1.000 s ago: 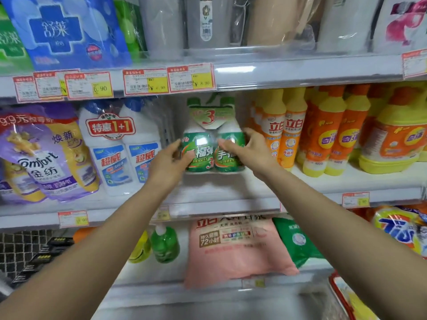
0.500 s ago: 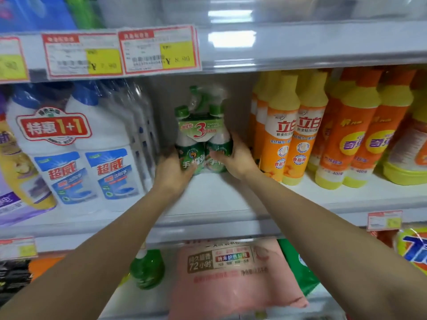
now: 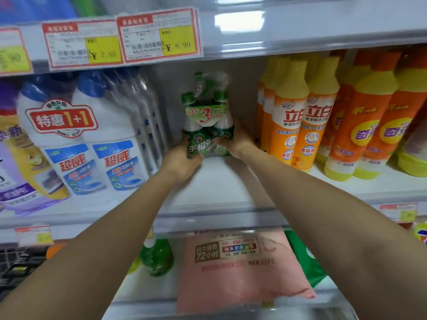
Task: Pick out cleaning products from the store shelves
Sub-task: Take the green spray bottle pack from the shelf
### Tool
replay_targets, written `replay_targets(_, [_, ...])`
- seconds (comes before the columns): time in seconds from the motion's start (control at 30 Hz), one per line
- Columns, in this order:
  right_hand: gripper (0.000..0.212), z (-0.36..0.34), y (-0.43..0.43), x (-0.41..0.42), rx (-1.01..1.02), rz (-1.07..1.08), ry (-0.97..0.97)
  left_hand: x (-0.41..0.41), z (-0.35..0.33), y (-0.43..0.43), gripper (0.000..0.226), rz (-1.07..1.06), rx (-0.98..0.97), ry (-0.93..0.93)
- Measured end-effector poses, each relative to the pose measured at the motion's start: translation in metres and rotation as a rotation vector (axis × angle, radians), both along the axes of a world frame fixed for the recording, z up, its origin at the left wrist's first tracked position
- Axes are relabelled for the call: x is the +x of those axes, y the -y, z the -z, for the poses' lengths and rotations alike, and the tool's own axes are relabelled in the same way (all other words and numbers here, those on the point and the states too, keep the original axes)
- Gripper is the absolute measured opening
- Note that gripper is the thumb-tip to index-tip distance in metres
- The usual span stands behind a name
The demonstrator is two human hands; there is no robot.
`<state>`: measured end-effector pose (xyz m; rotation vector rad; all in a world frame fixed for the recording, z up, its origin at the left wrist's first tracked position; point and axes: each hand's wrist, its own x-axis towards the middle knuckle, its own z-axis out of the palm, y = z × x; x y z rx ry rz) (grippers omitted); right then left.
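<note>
A shrink-wrapped pack of green-and-white cleaner bottles (image 3: 207, 118) with green caps and a red "3" label stands deep on the middle shelf (image 3: 221, 185). My left hand (image 3: 182, 158) grips the pack's lower left side. My right hand (image 3: 235, 140) grips its lower right side, fingers wrapped behind the bottle. Both arms reach far into the shelf. The pack's base is hidden behind my hands.
White toilet-cleaner bottles (image 3: 92, 144) with a "1+1" label stand left of the pack. Orange and yellow dish-soap bottles (image 3: 300, 121) stand right. Price tags (image 3: 159, 35) hang above. A pink detergent bag (image 3: 240, 269) and a green bottle (image 3: 157, 257) lie on the lower shelf.
The pack sits further back on the shelf than a second ago, with both hands following it inward. The view has moved closer and lower.
</note>
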<state>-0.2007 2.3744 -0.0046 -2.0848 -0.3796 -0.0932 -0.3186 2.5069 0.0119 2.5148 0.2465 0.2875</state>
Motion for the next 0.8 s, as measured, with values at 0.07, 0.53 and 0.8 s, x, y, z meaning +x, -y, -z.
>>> replay_targets(0.07, [0.087,-0.002,0.001,-0.007,-0.037,0.031,0.018,-0.018,-0.004,0.003,0.047,0.031,-0.011,0.040])
replay_targets(0.53, [0.029,0.082,0.092,-0.277,0.121,-0.321,0.069,-0.224,0.103,0.043,0.018,0.208,-0.056,0.446])
replay_targets(0.8, [0.047,0.217,0.154,-0.364,-0.426,-0.627,-0.355,-0.315,0.238,0.062,0.052,0.442,-0.105,-0.617])
